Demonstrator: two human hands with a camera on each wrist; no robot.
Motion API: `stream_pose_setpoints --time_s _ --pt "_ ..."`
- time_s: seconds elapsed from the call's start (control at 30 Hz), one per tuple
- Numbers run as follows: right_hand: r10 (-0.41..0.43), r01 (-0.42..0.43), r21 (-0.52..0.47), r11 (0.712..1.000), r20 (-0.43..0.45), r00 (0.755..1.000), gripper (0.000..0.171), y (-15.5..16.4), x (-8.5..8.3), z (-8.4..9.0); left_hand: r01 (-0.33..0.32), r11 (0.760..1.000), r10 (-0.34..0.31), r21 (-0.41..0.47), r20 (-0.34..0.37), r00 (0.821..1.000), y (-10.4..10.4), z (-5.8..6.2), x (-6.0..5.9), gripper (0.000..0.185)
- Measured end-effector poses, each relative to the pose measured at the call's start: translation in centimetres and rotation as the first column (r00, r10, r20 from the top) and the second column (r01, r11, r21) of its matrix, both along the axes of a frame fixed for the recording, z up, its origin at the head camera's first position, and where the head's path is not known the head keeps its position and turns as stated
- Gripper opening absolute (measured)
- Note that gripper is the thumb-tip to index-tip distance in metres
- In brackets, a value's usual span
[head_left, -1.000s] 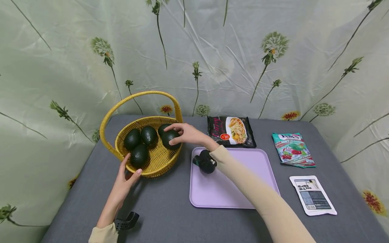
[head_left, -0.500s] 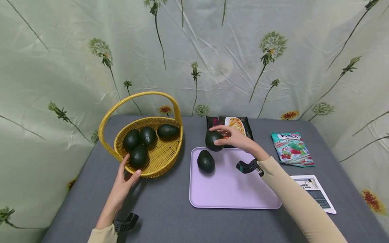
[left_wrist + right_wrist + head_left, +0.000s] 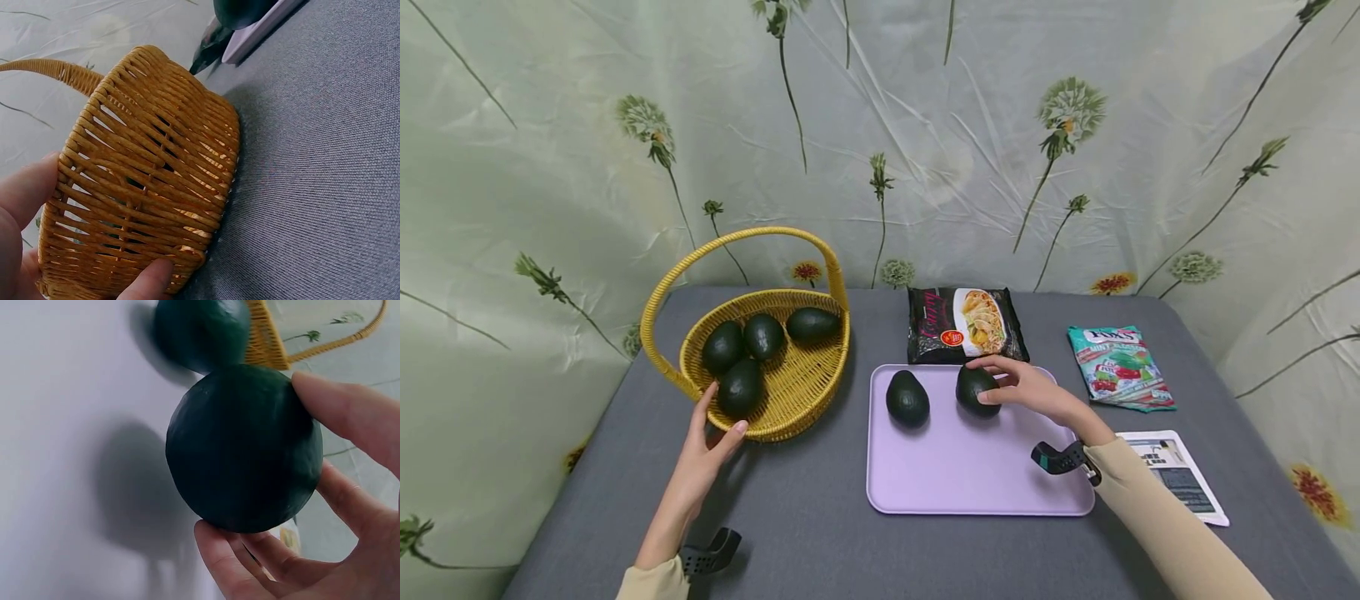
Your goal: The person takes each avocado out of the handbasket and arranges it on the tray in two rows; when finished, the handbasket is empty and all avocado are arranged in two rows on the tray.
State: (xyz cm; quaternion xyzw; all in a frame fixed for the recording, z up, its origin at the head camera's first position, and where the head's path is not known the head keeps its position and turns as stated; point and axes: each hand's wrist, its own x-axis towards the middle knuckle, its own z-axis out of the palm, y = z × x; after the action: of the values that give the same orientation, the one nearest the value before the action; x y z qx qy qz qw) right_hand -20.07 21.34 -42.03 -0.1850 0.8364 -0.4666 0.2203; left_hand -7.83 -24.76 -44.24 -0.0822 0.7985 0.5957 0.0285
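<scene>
My right hand (image 3: 1026,387) holds a dark green avocado (image 3: 974,389) (image 3: 244,447) at the back of the lilac tray (image 3: 970,475), fingers curled round it. A second avocado (image 3: 907,398) (image 3: 200,331) lies on the tray to its left. My left hand (image 3: 707,437) grips the near rim of the yellow wicker basket (image 3: 790,400) (image 3: 144,181), thumb on the outside wall. Several avocados (image 3: 741,354) lie inside the basket.
A black noodle packet (image 3: 964,323) lies behind the tray. A teal sweets bag (image 3: 1120,367) and a white sachet (image 3: 1176,475) lie to the right on the grey table (image 3: 820,533). A flowered cloth hangs behind.
My right hand took an avocado from the basket, carried it rightward over the tray and lowered it beside the first one. The left hand stayed on the basket rim.
</scene>
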Motion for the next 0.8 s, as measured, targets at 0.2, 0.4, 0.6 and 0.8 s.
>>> stream_pose_setpoints --time_s 0.2,0.4,0.6,0.8 --pt "0.039 -0.04 -0.019 0.999 -0.021 0.999 0.055 -0.8 0.6 -1.0 0.005 1.0 -0.005 0.004 -0.002 1.0 -0.1 0.0 0.1 0.08" --pt "0.058 -0.059 -0.026 0.998 -0.05 0.997 0.056 -0.9 0.8 -1.4 0.011 1.0 -0.011 -0.008 -0.004 1.0 0.0 0.1 0.1 0.079" --pt "0.055 -0.056 -0.027 0.998 -0.041 0.998 0.055 -0.8 0.9 -1.2 0.009 1.0 -0.009 -0.003 -0.005 1.0 0.0 0.0 0.1 0.079" --pt "0.037 -0.039 -0.035 0.999 -0.044 0.998 0.054 -0.5 0.8 -0.9 0.012 1.0 -0.012 -0.005 -0.003 1.0 -0.1 0.0 0.0 0.079"
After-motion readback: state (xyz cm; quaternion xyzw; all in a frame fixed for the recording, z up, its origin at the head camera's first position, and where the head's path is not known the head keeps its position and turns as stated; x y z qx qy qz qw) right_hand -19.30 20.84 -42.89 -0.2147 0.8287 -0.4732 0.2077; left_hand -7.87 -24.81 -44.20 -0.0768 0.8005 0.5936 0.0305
